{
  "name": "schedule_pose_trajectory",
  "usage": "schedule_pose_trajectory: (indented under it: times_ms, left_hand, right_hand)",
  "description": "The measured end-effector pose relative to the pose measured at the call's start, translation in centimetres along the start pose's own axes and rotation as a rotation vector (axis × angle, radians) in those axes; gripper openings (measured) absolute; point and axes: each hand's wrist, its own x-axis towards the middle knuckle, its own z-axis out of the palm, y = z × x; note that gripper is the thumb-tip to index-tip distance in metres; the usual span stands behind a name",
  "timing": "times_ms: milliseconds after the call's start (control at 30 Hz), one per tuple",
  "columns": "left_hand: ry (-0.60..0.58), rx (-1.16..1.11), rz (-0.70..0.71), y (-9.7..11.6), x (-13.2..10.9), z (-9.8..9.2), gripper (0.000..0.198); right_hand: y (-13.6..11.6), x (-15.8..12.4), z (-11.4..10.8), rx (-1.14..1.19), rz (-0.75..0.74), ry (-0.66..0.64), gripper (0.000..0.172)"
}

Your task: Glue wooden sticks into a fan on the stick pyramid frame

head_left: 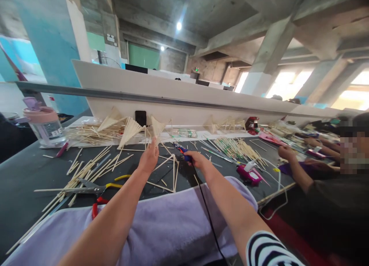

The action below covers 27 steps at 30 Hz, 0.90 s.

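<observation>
My right hand (196, 160) is wrapped around a blue glue gun (184, 151). A black cord (205, 204) trails from it over my lap, and its tip points left. My left hand (149, 157) is closed, fingertips together on a wooden stick frame (170, 167) that spreads across the table between both hands. Which stick it pinches is partly hidden by the fingers. Just behind those fingers stands a fan-shaped stick piece (157, 126), and another stick fan (130, 131) is to the left. Scissors (95, 189) with red and yellow handles lie by my left forearm.
Loose sticks (86, 173) cover the left of the table; a stick pile (239, 148) lies right. A pink-lidded bottle (44, 122) stands far left. A magenta power box (249, 174) with white cables sits right, near a co-worker's hand (286, 152). A white partition (184, 114) runs behind.
</observation>
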Motion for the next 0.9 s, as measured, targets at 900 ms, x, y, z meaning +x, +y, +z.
schedule_pose_trajectory:
  times_ms: [900]
  left_hand:
    - [-0.063, 0.053, -0.03, 0.1, 0.2, -0.4, 0.052]
  right_hand:
    - [-2.3, -2.5, 2.3, 0.44, -0.545, -0.117, 0.019]
